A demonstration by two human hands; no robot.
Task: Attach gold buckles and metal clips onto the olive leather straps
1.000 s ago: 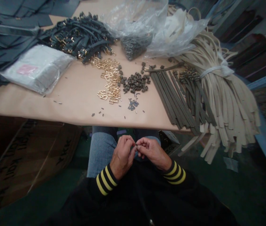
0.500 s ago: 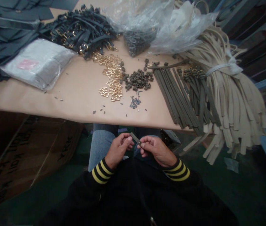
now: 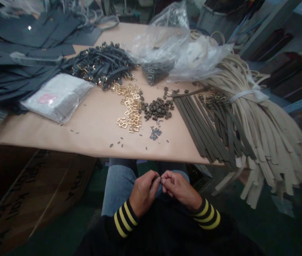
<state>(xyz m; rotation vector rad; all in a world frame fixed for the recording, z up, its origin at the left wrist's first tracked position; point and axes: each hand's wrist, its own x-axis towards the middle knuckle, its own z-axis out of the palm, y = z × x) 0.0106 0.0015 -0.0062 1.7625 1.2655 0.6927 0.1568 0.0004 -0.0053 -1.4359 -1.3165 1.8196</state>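
My left hand (image 3: 143,193) and my right hand (image 3: 179,188) are held together over my lap, below the table edge. Their fingertips pinch a small dark strap piece (image 3: 158,179), mostly hidden by my fingers. Beyond the hands, on the table, lie loose gold metal buckles (image 3: 131,110), a heap of small dark metal loops (image 3: 157,109) and a few tiny dark pins (image 3: 155,133). Olive strap strips (image 3: 201,128) lie to the right. Neither hand touches the table.
The brown-paper-covered table (image 3: 92,131) also holds black buckled straps (image 3: 100,64), a tied bundle of beige straps (image 3: 263,121) overhanging its edge, and plastic bags (image 3: 58,97). Dark sheets (image 3: 28,35) lie at the far left. A cardboard box (image 3: 33,185) stands below left.
My hands have come together, closing around the strip that showed between them half a second ago. The view has tilted up, showing more of the table's far side.
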